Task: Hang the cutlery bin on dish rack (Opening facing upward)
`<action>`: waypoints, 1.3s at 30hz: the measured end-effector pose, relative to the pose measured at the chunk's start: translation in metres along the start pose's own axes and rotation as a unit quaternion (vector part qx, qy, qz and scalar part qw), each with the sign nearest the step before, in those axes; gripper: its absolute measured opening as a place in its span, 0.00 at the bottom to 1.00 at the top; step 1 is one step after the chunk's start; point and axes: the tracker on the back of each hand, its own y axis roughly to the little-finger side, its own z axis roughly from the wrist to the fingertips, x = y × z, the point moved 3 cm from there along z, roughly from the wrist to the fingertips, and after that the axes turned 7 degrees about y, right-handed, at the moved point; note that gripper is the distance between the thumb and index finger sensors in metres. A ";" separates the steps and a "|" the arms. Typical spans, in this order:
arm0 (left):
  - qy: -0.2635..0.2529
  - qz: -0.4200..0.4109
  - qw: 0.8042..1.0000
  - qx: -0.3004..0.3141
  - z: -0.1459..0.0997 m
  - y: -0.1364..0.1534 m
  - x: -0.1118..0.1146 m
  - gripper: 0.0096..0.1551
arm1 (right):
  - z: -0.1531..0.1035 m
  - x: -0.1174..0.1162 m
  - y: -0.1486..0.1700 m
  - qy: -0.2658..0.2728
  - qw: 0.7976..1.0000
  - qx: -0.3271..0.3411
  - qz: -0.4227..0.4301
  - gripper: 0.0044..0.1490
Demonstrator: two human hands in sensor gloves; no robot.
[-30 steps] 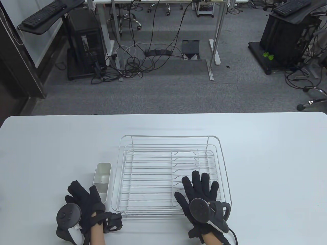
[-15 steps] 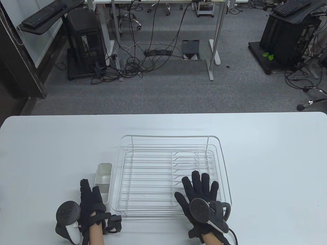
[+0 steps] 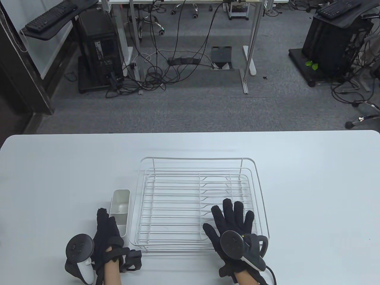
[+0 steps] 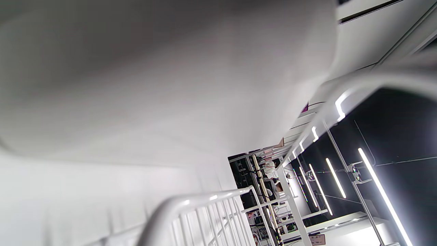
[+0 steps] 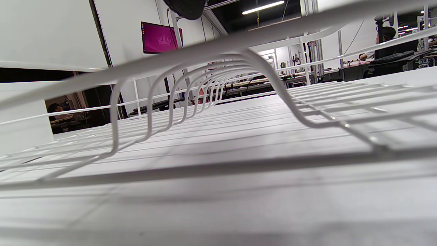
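Broadly, the white table (image 3: 59,166) carries the wire dish rack (image 3: 196,178) toward its near edge, with the cutlery bin (image 3: 120,207) just beside the rack's left edge, opening upward. Right hand (image 3: 234,228) lies flat, fingers spread, on the rack's near right corner. Left hand (image 3: 108,237) touches the bin's near end; its grip I cannot tell.

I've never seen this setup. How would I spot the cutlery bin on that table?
Start at the white wire dish rack on the table. Just outside the rack's left side, by its near corner, stands the cutlery bin, opening upward, beside the left hand. Unlike the open wire rack, it is a narrow solid-walled white box.
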 end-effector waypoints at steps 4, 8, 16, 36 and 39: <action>0.001 0.005 1.000 0.006 0.000 -0.001 0.000 0.34 | 0.000 0.000 0.000 0.000 1.000 0.000 0.000 0.47; -0.003 0.011 1.000 0.009 -0.001 -0.002 0.000 0.34 | 0.000 0.000 0.000 0.000 1.000 0.000 0.000 0.47; -0.024 -0.017 1.000 0.011 -0.003 0.000 -0.005 0.33 | 0.000 0.000 0.000 0.000 1.000 0.000 0.000 0.47; -0.104 -0.066 0.974 0.188 -0.034 -0.049 -0.029 0.32 | 0.000 0.000 0.000 0.000 1.000 0.000 0.000 0.47; -0.101 -0.081 0.967 0.221 -0.040 -0.058 -0.032 0.32 | 0.000 0.000 0.000 0.000 1.000 0.000 0.000 0.47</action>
